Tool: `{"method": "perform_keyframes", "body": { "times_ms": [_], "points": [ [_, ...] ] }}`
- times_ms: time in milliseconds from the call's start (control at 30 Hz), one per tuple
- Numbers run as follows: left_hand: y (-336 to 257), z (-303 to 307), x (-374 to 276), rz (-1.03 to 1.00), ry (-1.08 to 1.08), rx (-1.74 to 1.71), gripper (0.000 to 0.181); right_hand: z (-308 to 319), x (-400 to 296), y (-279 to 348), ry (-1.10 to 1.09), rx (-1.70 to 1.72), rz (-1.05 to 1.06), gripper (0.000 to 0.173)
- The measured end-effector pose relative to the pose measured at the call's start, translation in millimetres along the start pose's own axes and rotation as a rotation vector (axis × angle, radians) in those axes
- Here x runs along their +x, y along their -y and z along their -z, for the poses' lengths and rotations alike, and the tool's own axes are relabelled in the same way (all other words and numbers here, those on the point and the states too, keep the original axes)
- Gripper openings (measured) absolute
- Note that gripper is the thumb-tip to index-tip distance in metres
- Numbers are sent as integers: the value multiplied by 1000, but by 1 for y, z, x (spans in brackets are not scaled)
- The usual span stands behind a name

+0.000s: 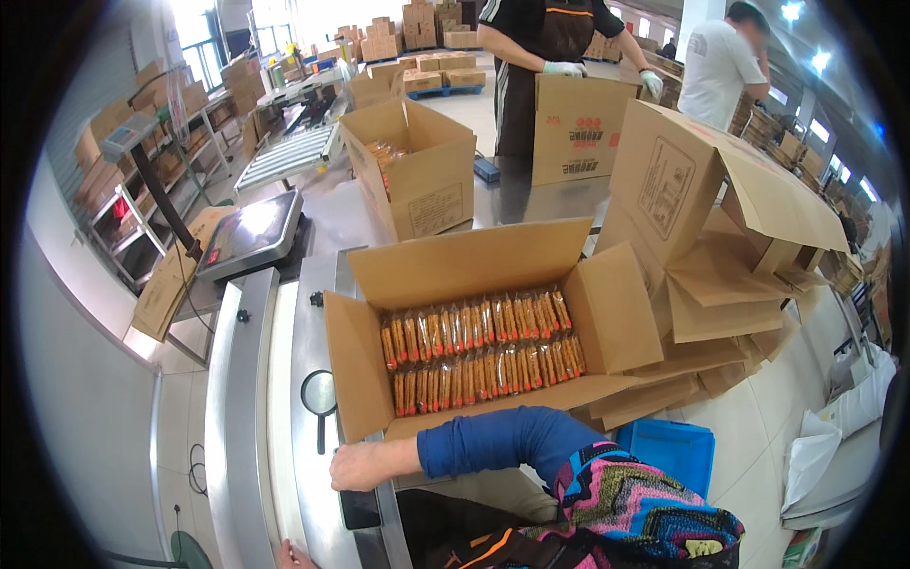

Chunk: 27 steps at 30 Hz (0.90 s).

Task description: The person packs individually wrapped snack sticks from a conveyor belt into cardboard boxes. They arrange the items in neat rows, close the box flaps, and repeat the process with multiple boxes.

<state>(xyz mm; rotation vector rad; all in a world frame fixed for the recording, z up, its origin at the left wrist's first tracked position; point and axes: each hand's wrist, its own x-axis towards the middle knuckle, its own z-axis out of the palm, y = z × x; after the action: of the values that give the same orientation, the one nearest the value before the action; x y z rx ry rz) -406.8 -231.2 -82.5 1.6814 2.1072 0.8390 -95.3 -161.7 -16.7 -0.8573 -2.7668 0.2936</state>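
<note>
My right hand (355, 466) comes in from the right in a blue sleeve, its fingers curled over the steel conveyor frame. Just below it lies a black flat device, perhaps a phone (361, 511); whether anything is inside the fingers is hidden. Only a few fingertips of my left hand (294, 555) show at the bottom edge, by the white belt (284, 398). A magnifying glass (318, 393) with a black handle rests on the steel above my right hand. Beside it stands an open carton (462, 256) holding two rows of clear-wrapped snack packs (483, 355), upright and tightly lined up.
A second open carton (434, 171) with packs stands behind, near a platform scale (252, 227) and a roller conveyor (291, 156). A gloved person (547, 43) handles another carton (576, 135). At right are stacked flattened cartons (725, 306) and a blue crate (672, 451).
</note>
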Motion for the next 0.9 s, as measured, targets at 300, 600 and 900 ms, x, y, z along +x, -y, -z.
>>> {"method": "perform_keyframes", "body": {
  "times_ms": [300, 600, 900],
  "points": [
    [-6, 3, 0, -138, 79, 175, 40, -13, 10, -12, -76, -22, 85, 8],
    [-23, 15, -10, -265, 219, 101, 31, -22, 39, -20, -24, -107, 61, 15],
    [-26, 5, -15, -10, 129, 64, 23, -38, 38, 14, -320, -97, 109, 12]
  ]
}}
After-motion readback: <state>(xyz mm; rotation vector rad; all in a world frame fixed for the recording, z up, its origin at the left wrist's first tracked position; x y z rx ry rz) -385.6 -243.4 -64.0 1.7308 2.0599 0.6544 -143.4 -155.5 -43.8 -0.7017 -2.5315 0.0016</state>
